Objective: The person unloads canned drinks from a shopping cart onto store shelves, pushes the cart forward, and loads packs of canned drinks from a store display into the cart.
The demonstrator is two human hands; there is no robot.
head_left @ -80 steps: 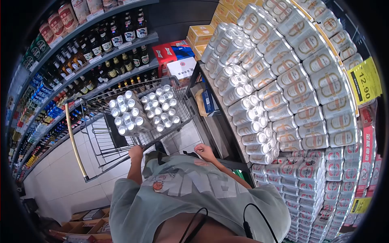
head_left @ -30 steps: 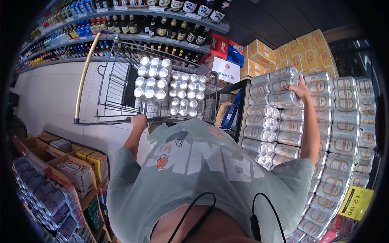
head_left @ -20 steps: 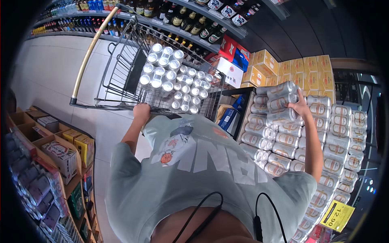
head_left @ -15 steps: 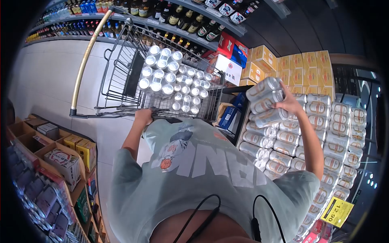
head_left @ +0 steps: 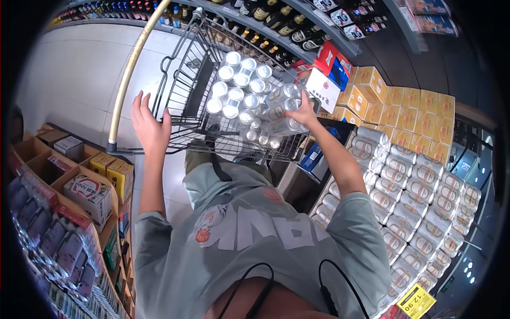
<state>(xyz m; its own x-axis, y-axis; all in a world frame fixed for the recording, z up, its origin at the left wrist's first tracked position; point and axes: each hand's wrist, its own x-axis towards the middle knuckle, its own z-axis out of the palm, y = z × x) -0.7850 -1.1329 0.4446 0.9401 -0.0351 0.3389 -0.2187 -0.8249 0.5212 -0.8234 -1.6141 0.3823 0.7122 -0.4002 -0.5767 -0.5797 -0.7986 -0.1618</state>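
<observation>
My right hand (head_left: 303, 112) is closed on a shrink-wrapped pack of beer cans (head_left: 278, 110), silver with light labels, over the right end of the shopping cart (head_left: 183, 135). The pack lies on its side and partly covers the cans beneath. Several other can packs (head_left: 232, 94) stand upright in the cart, silver lids up. Near the cart's gold handle (head_left: 130, 72), my left hand (head_left: 150, 127) has its fingers spread and holds nothing.
A big stack of can packs (head_left: 409, 202) rises at my right, with a yellow price sign (head_left: 416, 302). Yellow cartons (head_left: 419, 114) stand behind it. Bottle shelves (head_left: 287, 40) run along the back. A wooden display rack (head_left: 79, 175) with boxes is at my left.
My right hand has carried the pack left from beside the stack to over the cart. My left hand has let go of the cart's side and moved left, fingers spread.
</observation>
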